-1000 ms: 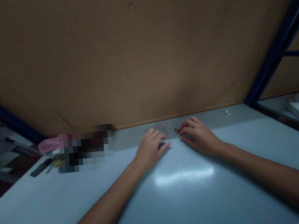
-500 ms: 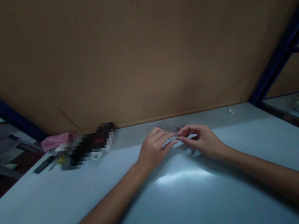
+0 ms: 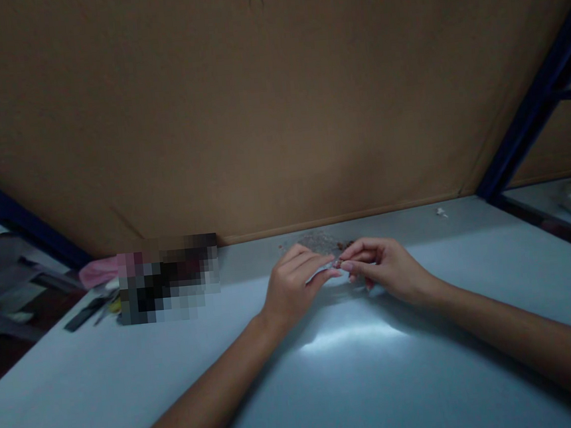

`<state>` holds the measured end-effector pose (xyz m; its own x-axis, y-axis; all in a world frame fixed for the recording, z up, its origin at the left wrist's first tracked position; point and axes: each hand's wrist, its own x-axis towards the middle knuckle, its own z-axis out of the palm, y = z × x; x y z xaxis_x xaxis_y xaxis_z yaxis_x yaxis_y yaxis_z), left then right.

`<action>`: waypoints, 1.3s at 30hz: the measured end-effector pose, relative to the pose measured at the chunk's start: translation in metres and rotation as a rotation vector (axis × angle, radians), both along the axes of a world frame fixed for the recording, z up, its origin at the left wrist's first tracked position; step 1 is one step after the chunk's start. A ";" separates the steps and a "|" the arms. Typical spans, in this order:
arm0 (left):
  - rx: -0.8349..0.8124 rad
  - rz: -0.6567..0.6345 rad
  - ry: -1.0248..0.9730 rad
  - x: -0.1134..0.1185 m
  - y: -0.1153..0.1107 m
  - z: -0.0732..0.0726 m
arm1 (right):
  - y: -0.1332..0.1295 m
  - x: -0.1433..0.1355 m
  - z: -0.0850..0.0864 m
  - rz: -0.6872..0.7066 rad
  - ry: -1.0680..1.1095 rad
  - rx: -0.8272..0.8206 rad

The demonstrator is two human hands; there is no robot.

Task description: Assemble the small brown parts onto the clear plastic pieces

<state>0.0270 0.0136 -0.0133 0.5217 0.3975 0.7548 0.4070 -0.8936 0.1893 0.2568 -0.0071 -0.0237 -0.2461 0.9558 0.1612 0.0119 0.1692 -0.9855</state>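
One pale grey-blue, smooth tabletop (image 3: 301,392), one light streak mid-surface. Two bare hands meet toward its back edge, near mid-width. Left hand (image 3: 291,280): fingers bent together, narrow gap to thumb; whether it grips anything, can't tell. Right hand (image 3: 380,265): nearly closed, thumb and forefinger pinching one tiny reddish, partly clear piece (image 3: 338,262); its exact shape is too small to read. Piece sits between both hands' fingertips, short of the back edge.

Left end, toward back-left corner: one dark, flat, oblong object (image 3: 84,315), one bunched pink cloth (image 3: 99,272) behind; items beside them pixelated, uncountable. Just beyond the hands: one loose heap of clear, glinting bits (image 3: 320,240), too blurred to count; several small brown bits (image 3: 344,244) at its right. One crumpled white scrap (image 3: 441,213) near back-right corner. Behind back edge: one brown cardboard-like panel (image 3: 266,109), two slanted blue posts (image 3: 522,120) flanking.
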 end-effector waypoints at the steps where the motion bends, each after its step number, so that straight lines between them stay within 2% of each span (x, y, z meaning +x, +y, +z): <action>1: -0.007 0.001 -0.010 0.000 0.000 0.000 | 0.000 0.000 -0.001 0.009 0.011 -0.013; 14: 0.051 -0.050 -0.054 0.004 -0.002 0.002 | -0.003 -0.002 0.003 0.016 0.055 -0.023; 21: 0.059 -0.034 0.016 0.001 0.000 0.001 | -0.001 0.001 0.001 0.016 -0.060 0.044; 25: 0.113 0.123 0.078 -0.013 0.014 0.006 | 0.008 0.015 0.000 -0.120 -0.342 0.356; 28: 0.068 0.356 0.012 -0.028 0.028 0.011 | 0.019 0.027 -0.004 -0.234 -0.511 0.531; 31: -0.007 0.605 -0.079 -0.042 0.040 0.013 | 0.029 0.034 -0.009 -0.287 -0.549 0.563; 33: -0.089 0.727 -0.116 -0.048 0.046 0.011 | 0.033 0.036 -0.013 -0.288 -0.560 0.561; 39: -0.407 0.969 -0.064 -0.059 0.056 0.001 | 0.036 0.036 -0.015 -0.320 -0.586 0.565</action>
<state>-0.0324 0.0691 -0.0125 -0.1910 0.8532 0.4854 0.8918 -0.0557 0.4489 0.2932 0.0284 -0.0391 -0.1710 0.8082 0.5635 0.6207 0.5325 -0.5754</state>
